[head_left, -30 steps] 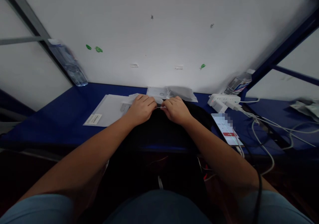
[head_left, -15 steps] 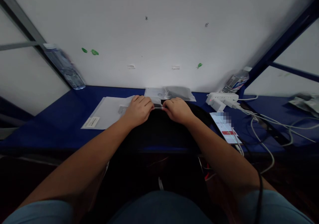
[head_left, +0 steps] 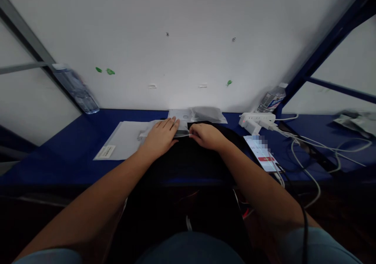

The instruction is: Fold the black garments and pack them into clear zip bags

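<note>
A thin translucent plastic bag (head_left: 182,133) with something grey in it lies between my hands, above a black surface (head_left: 188,158). My left hand (head_left: 160,136) rests flat on the bag's left part, its fingers stretched out and its thumb apart. With thumb and fingers pinched, my right hand (head_left: 207,135) holds the bag's right edge. Under and beside my left hand are white sheets (head_left: 123,132) with a printed label (head_left: 105,152). Just beyond my hands lies another bag with grey contents (head_left: 207,114). My palm hides much of the held bag.
On the right are a white power strip (head_left: 257,119) with plugs, a lit phone (head_left: 261,152) and loose white cables (head_left: 311,179). Plastic bottles stand at the back left (head_left: 76,89) and back right (head_left: 272,98). A white wall (head_left: 190,52) closes off the blue table (head_left: 58,150).
My left hand has let go of its pinch on the bag's edge and spread flat over the bag. My right hand still pinches its side. The view has tilted slightly upward.
</note>
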`<control>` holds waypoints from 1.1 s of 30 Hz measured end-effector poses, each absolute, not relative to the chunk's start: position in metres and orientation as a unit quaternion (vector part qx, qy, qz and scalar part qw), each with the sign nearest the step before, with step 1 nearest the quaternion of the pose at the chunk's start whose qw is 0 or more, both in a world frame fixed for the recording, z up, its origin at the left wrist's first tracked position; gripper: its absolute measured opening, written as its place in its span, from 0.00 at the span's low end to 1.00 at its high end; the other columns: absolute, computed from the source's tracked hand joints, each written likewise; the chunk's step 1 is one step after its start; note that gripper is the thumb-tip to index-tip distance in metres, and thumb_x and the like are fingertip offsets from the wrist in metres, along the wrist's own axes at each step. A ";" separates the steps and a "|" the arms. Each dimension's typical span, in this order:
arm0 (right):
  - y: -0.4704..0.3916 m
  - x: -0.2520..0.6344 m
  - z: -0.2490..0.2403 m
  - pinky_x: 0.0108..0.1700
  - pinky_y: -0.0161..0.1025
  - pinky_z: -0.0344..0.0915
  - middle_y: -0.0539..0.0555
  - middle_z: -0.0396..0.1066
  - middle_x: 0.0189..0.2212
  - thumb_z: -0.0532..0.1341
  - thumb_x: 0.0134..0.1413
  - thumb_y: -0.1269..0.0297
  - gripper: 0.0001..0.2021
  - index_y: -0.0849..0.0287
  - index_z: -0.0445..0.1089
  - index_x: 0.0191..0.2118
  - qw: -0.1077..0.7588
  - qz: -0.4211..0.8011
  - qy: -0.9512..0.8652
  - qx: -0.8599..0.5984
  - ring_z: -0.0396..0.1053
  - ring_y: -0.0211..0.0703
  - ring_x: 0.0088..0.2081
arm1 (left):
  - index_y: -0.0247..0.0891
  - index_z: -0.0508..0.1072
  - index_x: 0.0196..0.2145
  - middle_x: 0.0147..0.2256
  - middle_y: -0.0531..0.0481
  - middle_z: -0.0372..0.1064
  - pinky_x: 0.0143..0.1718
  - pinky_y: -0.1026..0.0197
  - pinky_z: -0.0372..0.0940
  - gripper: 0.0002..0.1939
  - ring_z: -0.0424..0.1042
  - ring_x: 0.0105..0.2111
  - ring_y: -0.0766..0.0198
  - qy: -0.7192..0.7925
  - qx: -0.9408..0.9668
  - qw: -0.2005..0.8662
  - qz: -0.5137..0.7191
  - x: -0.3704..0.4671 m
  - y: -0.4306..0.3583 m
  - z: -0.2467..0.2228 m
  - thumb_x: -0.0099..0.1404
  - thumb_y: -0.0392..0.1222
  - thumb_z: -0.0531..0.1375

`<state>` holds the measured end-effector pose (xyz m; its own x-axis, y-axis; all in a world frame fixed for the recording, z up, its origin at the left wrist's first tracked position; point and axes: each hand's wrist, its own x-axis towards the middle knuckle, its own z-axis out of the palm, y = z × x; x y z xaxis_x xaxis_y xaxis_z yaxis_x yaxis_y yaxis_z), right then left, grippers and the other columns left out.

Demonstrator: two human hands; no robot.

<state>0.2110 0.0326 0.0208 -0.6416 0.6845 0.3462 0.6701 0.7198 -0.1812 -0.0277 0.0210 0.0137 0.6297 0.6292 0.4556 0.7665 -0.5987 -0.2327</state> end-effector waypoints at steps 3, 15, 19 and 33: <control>0.038 0.217 0.020 0.41 0.39 0.64 0.53 0.73 0.36 0.68 0.57 0.61 0.11 0.59 0.71 0.42 0.217 0.109 -0.903 -0.355 0.70 0.43 0.37 | 0.27 0.63 0.63 0.61 0.28 0.64 0.58 0.43 0.62 0.29 0.67 0.59 0.41 -0.417 -0.872 0.217 -0.135 -0.024 0.021 0.012 0.64 0.32 0.58; 0.046 0.228 0.010 0.71 0.60 0.42 0.69 0.40 0.73 0.61 0.54 0.35 0.50 0.64 0.49 0.73 0.063 0.182 -0.840 -0.507 0.37 0.66 0.73 | 0.23 0.67 0.59 0.57 0.26 0.69 0.58 0.43 0.63 0.25 0.70 0.57 0.43 -0.418 -0.855 0.266 -0.152 -0.031 0.033 0.026 0.67 0.26 0.48; 0.041 0.219 0.010 0.70 0.63 0.41 0.69 0.37 0.73 0.57 0.59 0.35 0.48 0.65 0.47 0.73 0.044 0.171 -0.838 -0.517 0.35 0.67 0.73 | 0.25 0.63 0.63 0.61 0.29 0.66 0.62 0.44 0.60 0.25 0.66 0.61 0.45 -0.380 -0.870 0.259 -0.179 0.008 0.056 0.048 0.69 0.29 0.47; 0.043 0.218 0.011 0.69 0.63 0.45 0.67 0.41 0.73 0.59 0.60 0.41 0.43 0.60 0.49 0.73 0.058 0.169 -0.843 -0.507 0.42 0.68 0.72 | 0.28 0.64 0.64 0.64 0.32 0.62 0.60 0.44 0.59 0.22 0.64 0.62 0.46 -0.359 -0.909 0.180 -0.116 0.146 0.170 0.022 0.75 0.34 0.49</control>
